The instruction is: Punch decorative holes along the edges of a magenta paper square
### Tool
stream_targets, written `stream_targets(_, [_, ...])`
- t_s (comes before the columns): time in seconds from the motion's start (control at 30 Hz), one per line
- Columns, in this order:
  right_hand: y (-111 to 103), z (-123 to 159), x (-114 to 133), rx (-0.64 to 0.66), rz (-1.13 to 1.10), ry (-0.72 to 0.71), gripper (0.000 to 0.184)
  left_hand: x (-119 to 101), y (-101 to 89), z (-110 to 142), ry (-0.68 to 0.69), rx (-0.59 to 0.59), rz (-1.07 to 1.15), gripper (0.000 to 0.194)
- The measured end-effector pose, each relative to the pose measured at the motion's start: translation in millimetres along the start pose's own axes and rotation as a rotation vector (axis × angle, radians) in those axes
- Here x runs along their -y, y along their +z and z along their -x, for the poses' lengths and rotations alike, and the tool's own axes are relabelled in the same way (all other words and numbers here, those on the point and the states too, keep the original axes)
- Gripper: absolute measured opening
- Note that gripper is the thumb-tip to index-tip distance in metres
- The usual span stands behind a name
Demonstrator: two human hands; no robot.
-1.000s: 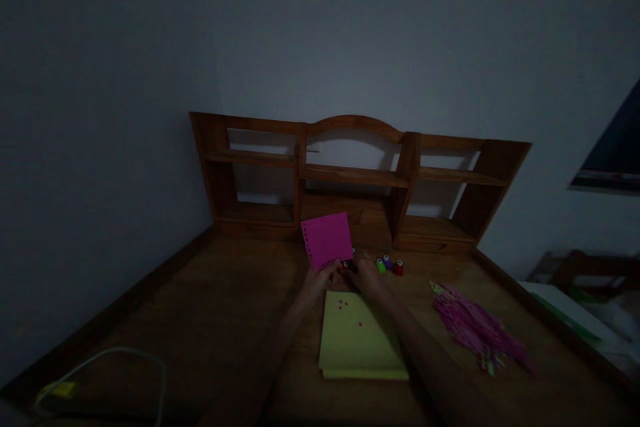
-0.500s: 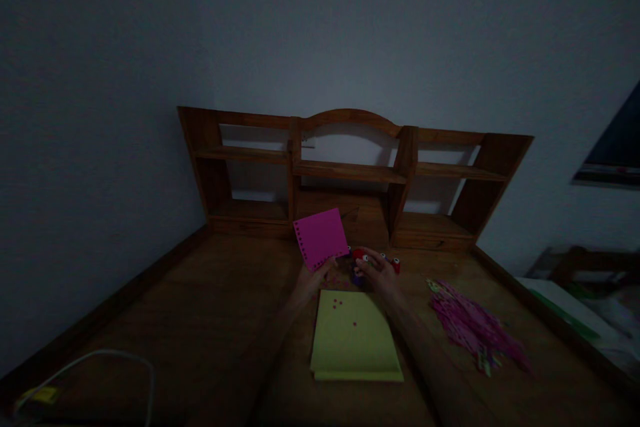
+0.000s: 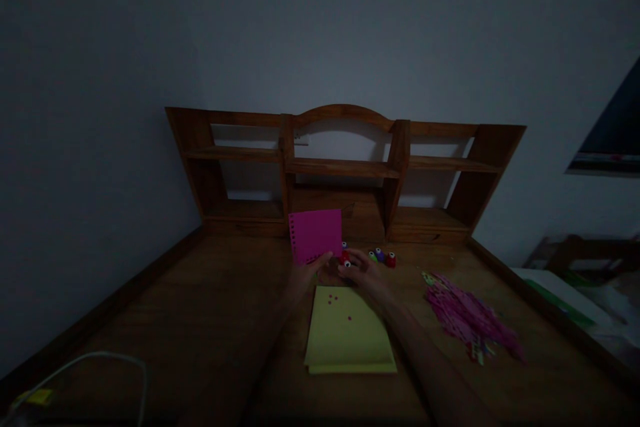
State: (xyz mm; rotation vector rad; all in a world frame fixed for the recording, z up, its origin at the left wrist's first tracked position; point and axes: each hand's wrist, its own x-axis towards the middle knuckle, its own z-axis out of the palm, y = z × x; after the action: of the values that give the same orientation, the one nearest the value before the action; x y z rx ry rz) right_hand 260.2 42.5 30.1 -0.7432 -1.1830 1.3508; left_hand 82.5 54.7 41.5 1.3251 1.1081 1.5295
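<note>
My left hand (image 3: 306, 272) grips a pink sheet of paper (image 3: 316, 233) by its lower edge, holding it upright above the desk. Small holes run along the sheet's left side and part of its bottom. In my right hand (image 3: 363, 270) is a small red craft punch (image 3: 345, 258) with a round white-and-black spot, close to the sheet's lower right corner. Whether the punch touches the paper I cannot tell. Below both hands lies a yellow paper pad (image 3: 350, 340) with a few tiny pink dots on it.
Behind my right hand stand more small punches, among them a red one (image 3: 391, 259) and a purple one (image 3: 380, 255). A heap of pink and yellow-green strips (image 3: 467, 313) lies at the right. A wooden shelf (image 3: 345, 167) lines the back; a white cable (image 3: 113, 355) curves at the lower left.
My right hand has moved left with the red punch, away from the other punches and toward the pink sheet. The sheet has turned more upright. The view has shifted slightly.
</note>
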Motion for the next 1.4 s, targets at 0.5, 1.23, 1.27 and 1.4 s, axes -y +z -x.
stream_targets(0.5, [3, 1, -5, 0.073, -0.015, 0.029, 0.048, 2, -1.5, 4, -0.026, 0.058, -0.212, 0.05])
stream_targets(1.23, [8, 3, 10, -0.005, -0.172, 0.055, 0.047, -8, 1.7, 14, -0.131, -0.039, -0.159, 0.051])
stream_targets(1.27, [9, 4, 10, 0.012, -0.187, 0.052, 0.042, -8, 2.0, 14, -0.129, -0.041, -0.158, 0.051])
stream_targets(1.4, [8, 3, 7, 0.024, -0.237, 0.063, 0.024, -9, 1.6, 12, -0.165, -0.018, -0.184, 0.055])
